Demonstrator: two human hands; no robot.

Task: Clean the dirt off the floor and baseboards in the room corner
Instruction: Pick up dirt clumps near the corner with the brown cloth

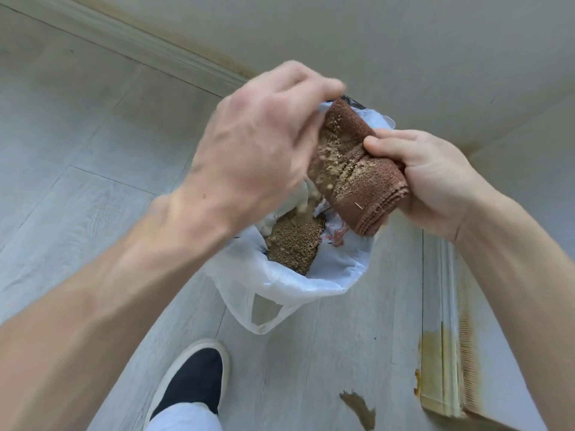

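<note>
A folded brown cloth [367,185], speckled with sandy dirt, is held over an open white plastic bag [280,281] on the floor. My right hand [435,185] grips the cloth's right end. My left hand [261,144] is blurred at the cloth's upper left, fingers curled against it, and crumbs fall from there. A heap of brown dirt [295,244] lies inside the bag. A dirt smear [357,409] marks the pale floor at the lower right, and the baseboard [445,368] beside it carries brown stains. The far baseboard [149,48] runs along the upper left wall with a faint brown line above it.
My foot in a black slip-on shoe [193,381] stands on the grey wood-look floor [77,150] just below the bag. Pale walls [404,42] meet in the corner behind the bag.
</note>
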